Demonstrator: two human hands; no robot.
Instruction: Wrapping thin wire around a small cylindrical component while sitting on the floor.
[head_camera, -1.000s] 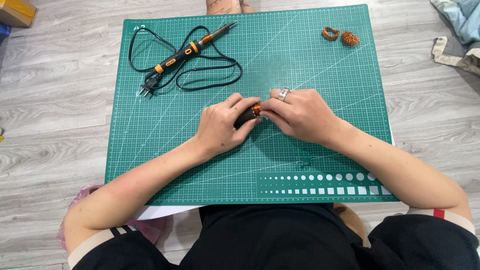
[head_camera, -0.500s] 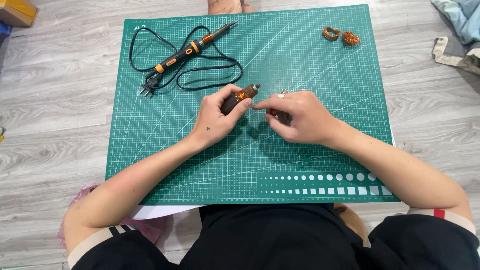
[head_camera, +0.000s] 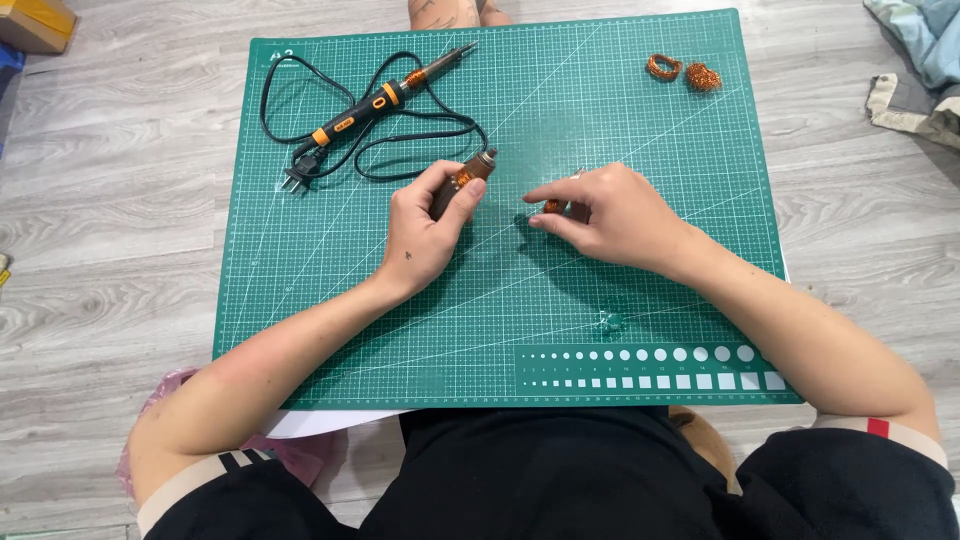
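Observation:
My left hand (head_camera: 428, 225) grips a small dark cylindrical part with copper windings (head_camera: 470, 175), tilted up and to the right above the green cutting mat (head_camera: 520, 300). A short way to the right, my right hand (head_camera: 605, 212) pinches a small orange-copper piece (head_camera: 553, 206) between thumb and fingers, close to the mat. The two hands are apart, with a gap of mat between them.
A black and orange soldering iron (head_camera: 385, 100) with its looped black cord and plug (head_camera: 295, 180) lies at the mat's upper left. Two small copper coils (head_camera: 682, 72) sit at the upper right. Cloth (head_camera: 920, 70) lies on the wooden floor at the far right, a box (head_camera: 35, 20) at the top left.
The hands were together over one object at the mat's middle. They have drawn apart: the left lifted the dark cylindrical part away, the right kept a small copper piece.

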